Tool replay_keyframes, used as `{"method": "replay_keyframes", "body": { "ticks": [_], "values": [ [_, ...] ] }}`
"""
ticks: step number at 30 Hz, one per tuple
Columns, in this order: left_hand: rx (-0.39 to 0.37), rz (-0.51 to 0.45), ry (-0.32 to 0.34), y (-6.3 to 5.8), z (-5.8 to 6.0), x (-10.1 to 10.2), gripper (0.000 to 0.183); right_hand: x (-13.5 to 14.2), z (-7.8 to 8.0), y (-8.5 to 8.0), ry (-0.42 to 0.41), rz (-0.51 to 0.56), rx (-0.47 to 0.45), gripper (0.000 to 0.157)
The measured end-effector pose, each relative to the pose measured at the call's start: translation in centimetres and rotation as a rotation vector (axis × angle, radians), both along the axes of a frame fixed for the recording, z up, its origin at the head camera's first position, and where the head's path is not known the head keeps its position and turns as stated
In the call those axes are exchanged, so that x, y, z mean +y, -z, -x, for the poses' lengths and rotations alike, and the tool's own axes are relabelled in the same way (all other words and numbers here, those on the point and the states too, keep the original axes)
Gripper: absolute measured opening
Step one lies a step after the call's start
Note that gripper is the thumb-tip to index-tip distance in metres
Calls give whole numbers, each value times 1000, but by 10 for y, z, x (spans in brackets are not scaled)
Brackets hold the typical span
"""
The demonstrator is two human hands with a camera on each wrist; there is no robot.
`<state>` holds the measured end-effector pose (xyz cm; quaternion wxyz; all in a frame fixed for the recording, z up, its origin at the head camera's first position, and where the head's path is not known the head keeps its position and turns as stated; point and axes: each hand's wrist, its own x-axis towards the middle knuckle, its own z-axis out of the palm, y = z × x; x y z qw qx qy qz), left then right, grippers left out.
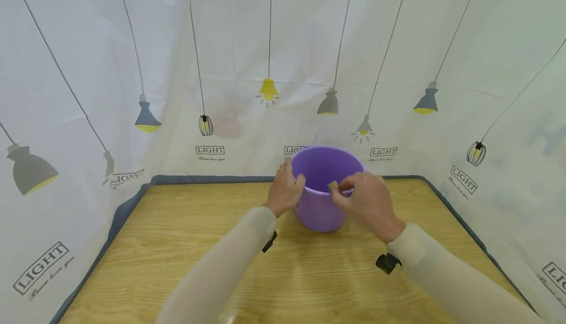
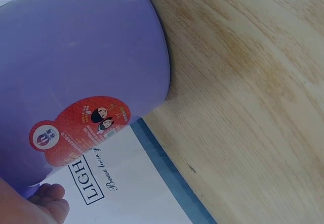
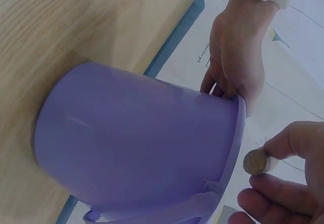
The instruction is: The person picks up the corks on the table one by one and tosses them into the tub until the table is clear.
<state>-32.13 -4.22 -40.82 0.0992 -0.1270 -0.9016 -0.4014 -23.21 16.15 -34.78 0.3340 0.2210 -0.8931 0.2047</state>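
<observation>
A purple bucket (image 1: 319,212) stands on the wooden table, its mouth facing up; the bottom inside is hidden. My left hand (image 1: 284,190) grips its left rim, thumb at the near side of the rim. In the left wrist view a red sticker (image 2: 83,128) shows on the bucket's wall, with fingertips by the rim. Between thumb and forefinger, my right hand (image 1: 369,201) pinches a small tan cylinder, apparently a cork (image 3: 255,162). The cork is at the near right part of the rim, level with the mouth.
The table (image 1: 185,245) has a wood-grain top. Around its back and sides hangs a white cloth (image 1: 239,68) printed with lamps, with a blue-grey border (image 1: 212,179) along the table's edges. The bucket's handle (image 3: 167,215) hangs against its side.
</observation>
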Motion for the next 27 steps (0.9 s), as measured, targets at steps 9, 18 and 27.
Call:
{"method": "replay_keyframes", "body": {
  "ticks": [9,18,27],
  "values": [
    [-4,-9,8,-1,0,-1,74,1,12,-4,50,-5,-45,19],
    [-1,-11,8,-1,0,0,73,0,22,-4,87,-16,-67,19],
    [-3,-5,4,-1,0,-1,74,-2,32,-4,133,-77,-122,21]
  ]
}}
